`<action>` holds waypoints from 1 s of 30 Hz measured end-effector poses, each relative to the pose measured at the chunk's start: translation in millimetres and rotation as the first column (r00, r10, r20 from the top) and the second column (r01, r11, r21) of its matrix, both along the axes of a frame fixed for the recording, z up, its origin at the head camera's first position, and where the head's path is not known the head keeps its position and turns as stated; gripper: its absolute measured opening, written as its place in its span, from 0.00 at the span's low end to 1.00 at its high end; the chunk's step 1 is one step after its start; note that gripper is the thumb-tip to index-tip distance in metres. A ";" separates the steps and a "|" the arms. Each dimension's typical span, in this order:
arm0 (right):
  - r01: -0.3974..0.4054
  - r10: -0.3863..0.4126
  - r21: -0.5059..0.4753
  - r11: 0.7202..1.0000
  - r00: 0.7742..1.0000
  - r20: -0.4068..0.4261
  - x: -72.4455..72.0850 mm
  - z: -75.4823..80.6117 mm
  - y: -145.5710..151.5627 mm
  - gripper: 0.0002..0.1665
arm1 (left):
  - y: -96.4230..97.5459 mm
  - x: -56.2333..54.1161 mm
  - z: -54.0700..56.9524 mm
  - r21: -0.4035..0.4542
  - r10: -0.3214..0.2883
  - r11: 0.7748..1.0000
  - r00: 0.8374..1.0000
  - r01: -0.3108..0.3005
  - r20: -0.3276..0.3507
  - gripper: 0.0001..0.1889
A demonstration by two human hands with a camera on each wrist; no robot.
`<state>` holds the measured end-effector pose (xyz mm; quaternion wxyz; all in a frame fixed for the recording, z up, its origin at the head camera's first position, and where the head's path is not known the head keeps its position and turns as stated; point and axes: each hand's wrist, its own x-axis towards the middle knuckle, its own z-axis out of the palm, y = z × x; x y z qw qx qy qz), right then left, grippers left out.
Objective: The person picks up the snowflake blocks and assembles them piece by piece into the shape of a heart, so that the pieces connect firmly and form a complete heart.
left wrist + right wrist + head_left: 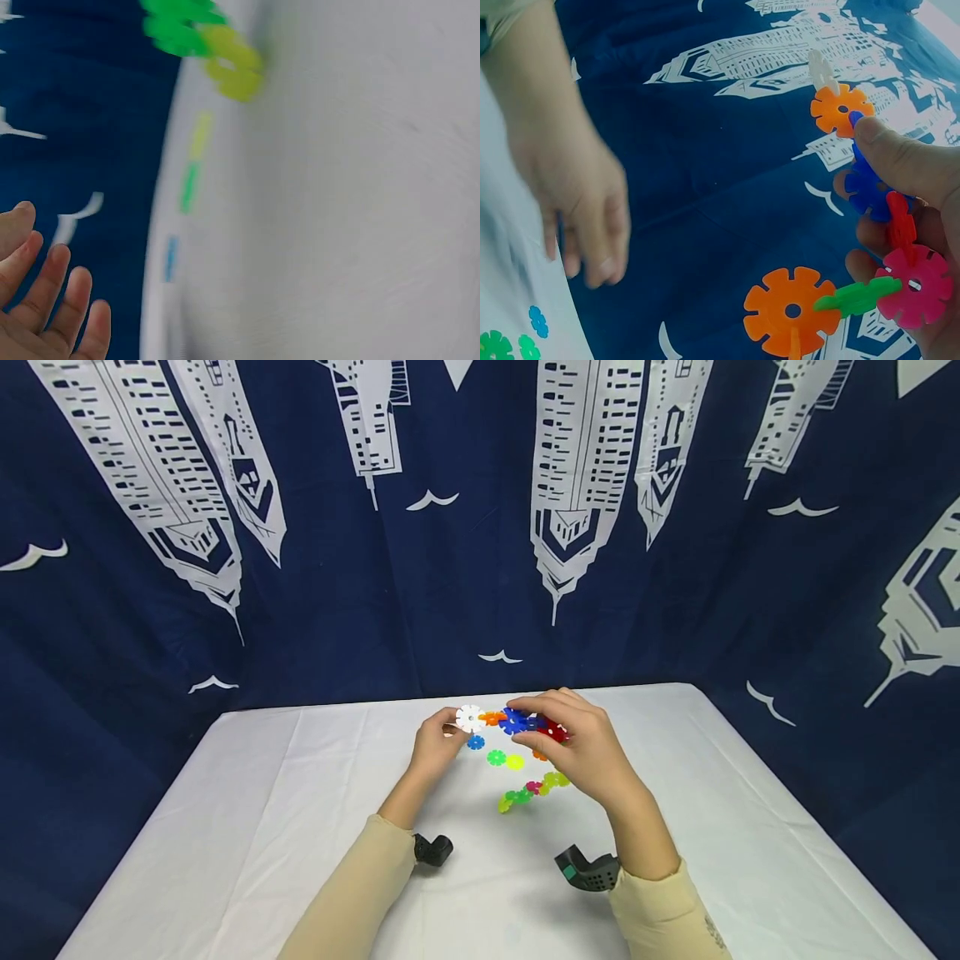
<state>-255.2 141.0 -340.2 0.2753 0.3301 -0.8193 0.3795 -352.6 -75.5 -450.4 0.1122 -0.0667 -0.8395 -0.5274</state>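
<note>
My right hand pinches a chain of slotted plastic snowflake discs by a blue disc. In the right wrist view the chain runs from a white disc and an orange disc through blue, red and pink ones to a green and a larger orange disc. A further stretch with yellow and green discs shows lower in the head view. My left hand is beside the white end; the left wrist view shows its fingers spread, with nothing visible in them.
Loose blue, green and yellow discs lie on the white-covered table. Behind it hangs a navy curtain printed with white buildings. A black device is at the right wrist, another at the left.
</note>
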 end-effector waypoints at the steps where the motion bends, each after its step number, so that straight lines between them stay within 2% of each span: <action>1: -0.002 0.002 -0.003 1.000 1.000 -0.002 0.1 0.2 0.4 0.25 | 2.2 -3.6 -4.6 -0.029 0.000 1.000 1.000 0.000 0.012 0.13; 6: -0.008 0.008 -0.011 1.000 1.000 -0.017 -0.9 0.3 1.8 0.25 | 11.3 -13.7 -17.9 -0.134 0.004 0.991 0.997 0.007 0.081 0.19; 13: 0.020 -0.020 -0.003 1.000 1.000 -0.010 -0.6 0.0 1.6 0.25 | 20.8 -20.1 -26.5 -0.266 0.111 0.962 0.977 -0.060 0.182 0.18; 23: 0.022 -0.021 0.021 1.000 1.000 -0.011 -1.4 -2.1 -2.8 0.24 | 22.6 -20.5 -28.9 -0.380 0.194 0.918 0.965 -0.116 0.175 0.17; 26: 0.025 -0.024 0.032 0.999 1.000 -0.006 -0.7 -1.9 -4.2 0.24 | 22.2 -21.5 -28.9 -0.383 0.204 0.916 0.961 -0.121 0.185 0.20; 30: 0.024 -0.024 0.035 0.999 1.000 -0.008 -0.1 -2.2 -4.2 0.24 | 20.4 -21.8 -31.2 -0.362 0.180 0.926 0.968 -0.107 0.174 0.20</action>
